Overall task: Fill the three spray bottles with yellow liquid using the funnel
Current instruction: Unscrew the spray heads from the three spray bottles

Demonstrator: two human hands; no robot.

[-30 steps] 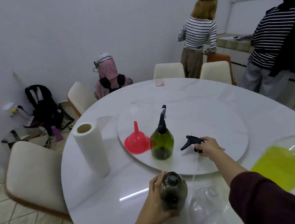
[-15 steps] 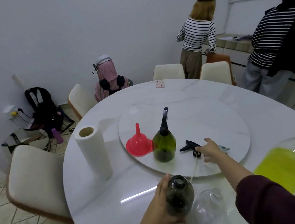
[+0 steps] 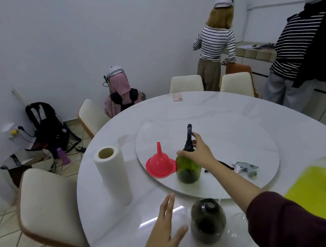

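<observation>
Reaching across the raised turntable (image 3: 228, 137), the right hand (image 3: 198, 151) curls its fingers round the black spray head at the neck of the green spray bottle (image 3: 188, 169), its grip grasping that head while the dark-sleeved forearm stretches back toward the near rim of the bench (image 3: 115, 216). That bottle stands upright near the turntable's near-left edge, with the red funnel (image 3: 160, 165) mouth-down just beside it on the left. Right of the forearm a loose spray head (image 3: 246, 168) lies flat on the turntable, with bare surface beyond it. The left hand (image 3: 164, 235) hovers released, fingers straight and spread, just left of the uncapped dark bottle (image 3: 208, 220), apart from it. A paper towel roll (image 3: 112, 175) stands left, near the bench edge. At far right a clear jug of yellow liquid (image 3: 319, 188) shows, blurred.
</observation>
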